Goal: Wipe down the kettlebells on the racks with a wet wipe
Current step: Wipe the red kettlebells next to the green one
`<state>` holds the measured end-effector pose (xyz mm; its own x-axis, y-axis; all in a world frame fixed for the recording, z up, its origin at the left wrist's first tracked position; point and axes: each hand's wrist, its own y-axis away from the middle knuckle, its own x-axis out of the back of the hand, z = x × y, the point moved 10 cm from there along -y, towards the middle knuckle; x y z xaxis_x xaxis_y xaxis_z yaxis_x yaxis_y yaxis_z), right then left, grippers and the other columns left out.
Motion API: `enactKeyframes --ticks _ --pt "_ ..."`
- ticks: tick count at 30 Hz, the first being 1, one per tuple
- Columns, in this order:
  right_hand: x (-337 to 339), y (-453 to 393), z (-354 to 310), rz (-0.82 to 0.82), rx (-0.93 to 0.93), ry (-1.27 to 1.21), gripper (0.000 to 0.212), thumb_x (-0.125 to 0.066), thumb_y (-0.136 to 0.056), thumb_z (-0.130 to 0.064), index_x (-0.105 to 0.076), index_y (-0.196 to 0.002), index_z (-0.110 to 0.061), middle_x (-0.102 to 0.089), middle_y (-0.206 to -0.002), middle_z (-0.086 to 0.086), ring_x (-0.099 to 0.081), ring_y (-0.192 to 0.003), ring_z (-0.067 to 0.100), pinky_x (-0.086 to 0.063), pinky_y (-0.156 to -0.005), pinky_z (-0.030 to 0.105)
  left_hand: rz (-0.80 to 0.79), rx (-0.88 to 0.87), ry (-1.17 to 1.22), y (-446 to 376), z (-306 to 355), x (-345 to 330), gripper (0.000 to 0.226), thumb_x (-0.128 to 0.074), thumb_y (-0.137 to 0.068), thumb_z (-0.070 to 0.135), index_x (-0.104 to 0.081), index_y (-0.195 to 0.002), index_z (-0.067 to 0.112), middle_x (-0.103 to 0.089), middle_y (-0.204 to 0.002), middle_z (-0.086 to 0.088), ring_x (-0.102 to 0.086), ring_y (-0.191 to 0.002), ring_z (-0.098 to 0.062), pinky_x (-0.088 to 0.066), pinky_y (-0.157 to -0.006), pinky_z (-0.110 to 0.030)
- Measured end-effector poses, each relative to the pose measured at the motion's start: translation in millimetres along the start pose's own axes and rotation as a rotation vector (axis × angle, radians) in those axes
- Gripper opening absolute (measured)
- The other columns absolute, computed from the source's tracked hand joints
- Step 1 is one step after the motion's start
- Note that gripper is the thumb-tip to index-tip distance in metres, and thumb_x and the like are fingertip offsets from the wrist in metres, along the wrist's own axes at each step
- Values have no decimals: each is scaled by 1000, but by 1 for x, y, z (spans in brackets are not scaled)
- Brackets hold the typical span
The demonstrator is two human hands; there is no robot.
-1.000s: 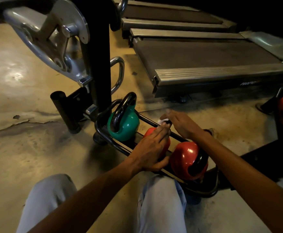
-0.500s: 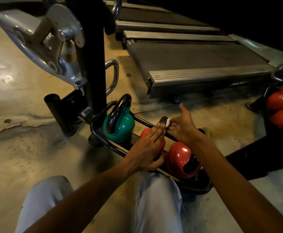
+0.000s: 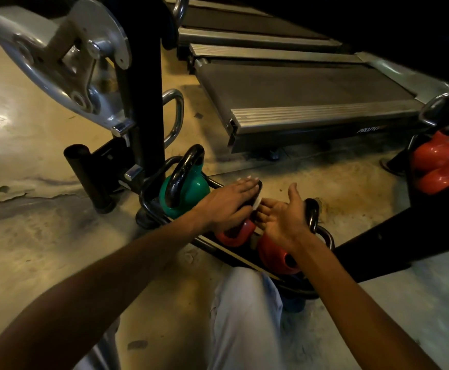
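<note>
A low black rack on the floor holds a green kettlebell at its left end and two red ones to the right. My left hand lies over the black handle of the middle red kettlebell, fingers stretched along it and thumb tucked beneath. My right hand is turned palm up just to the right, its fingertips pinching a small white wet wipe against that handle. The right red kettlebell sits below my right wrist, partly hidden.
A black machine post with chrome arms rises just left of the rack. A treadmill deck lies behind. More red kettlebells sit on a rack at the right edge. My knee is against the rack's front.
My right hand has rolled palm up with the wipe and slid down beside the handle. My left hand has slid further along the handle top.
</note>
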<state>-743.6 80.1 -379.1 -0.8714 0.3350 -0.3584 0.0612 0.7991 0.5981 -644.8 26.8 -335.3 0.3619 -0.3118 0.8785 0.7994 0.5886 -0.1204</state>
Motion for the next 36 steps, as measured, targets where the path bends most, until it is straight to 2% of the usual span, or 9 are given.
enactKeyframes --ticks 6,9,12,17,20,26,31,34,36 --pt "5 4 4 10 29 -4 108 -20 -94 -85 -57 -137 8 -72 -124 25 -65 -121 37 -52 -94 43 -73 -37 11 -10 -1 11 69 -36 -95 35 -44 -157 5 -39 -165 -16 -35 -154 -22 -21 -125 -29" --pt "0 3 9 -14 34 53 110 -20 -91 -87 -60 -136 5 -72 -124 22 -70 -113 32 -53 -89 40 -69 -38 -17 -7 -3 9 69 -37 -98 38 -38 -160 6 -34 -167 -14 -31 -156 -22 -18 -125 -28" --pt "4 5 14 -7 16 65 110 -23 -91 -87 -56 -140 5 -68 -131 24 -62 -127 38 -50 -100 44 -46 -24 -47 -3 -6 0 69 -36 -107 48 -29 -164 11 -26 -171 -11 -24 -158 -21 -22 -129 -37" --pt "5 12 13 53 153 9 90 -26 -99 -77 -53 -144 -4 -69 -132 15 -61 -128 30 -50 -102 40 -14 57 -35 5 -4 -8 71 -34 -111 53 -11 -168 19 -9 -175 -3 -10 -161 -17 -11 -126 -32" --pt "5 19 28 21 149 79 88 -22 -99 -77 -62 -137 -8 -70 -133 15 -63 -129 30 -50 -106 42 20 70 -58 5 1 -7 71 -33 -111 52 -12 -168 16 -10 -175 -5 -11 -161 -18 -8 -127 -32" --pt "10 17 11 64 301 129 85 -22 -101 -71 -52 -148 -7 -66 -141 8 -63 -131 21 -47 -110 35 62 12 -75 18 3 -11 67 -35 -112 47 -15 -168 17 -15 -175 -7 -14 -160 -19 -7 -127 -28" --pt "-3 30 22 -14 320 286 80 -27 -93 -72 -52 -148 -19 -63 -143 -2 -64 -124 9 -54 -95 22 54 -15 -88 32 0 -27 82 -42 -107 56 -2 -169 18 2 -176 -5 1 -162 -15 4 -128 -25" --pt "-14 35 21 -62 352 359 91 -40 -88 -85 -36 -160 -30 -52 -154 -9 -51 -141 11 -46 -111 30 51 -28 -76 34 1 -29 85 -39 -105 60 -2 -169 18 2 -176 -5 0 -162 -15 -4 -131 -33" --pt "-13 39 26 -39 399 501 71 -35 -99 -75 -35 -159 -39 -55 -150 -19 -51 -140 4 -43 -116 34 52 -22 -75 32 0 -23 84 -34 -104 64 -5 -169 18 -1 -176 -4 -2 -162 -15 -9 -131 -34"
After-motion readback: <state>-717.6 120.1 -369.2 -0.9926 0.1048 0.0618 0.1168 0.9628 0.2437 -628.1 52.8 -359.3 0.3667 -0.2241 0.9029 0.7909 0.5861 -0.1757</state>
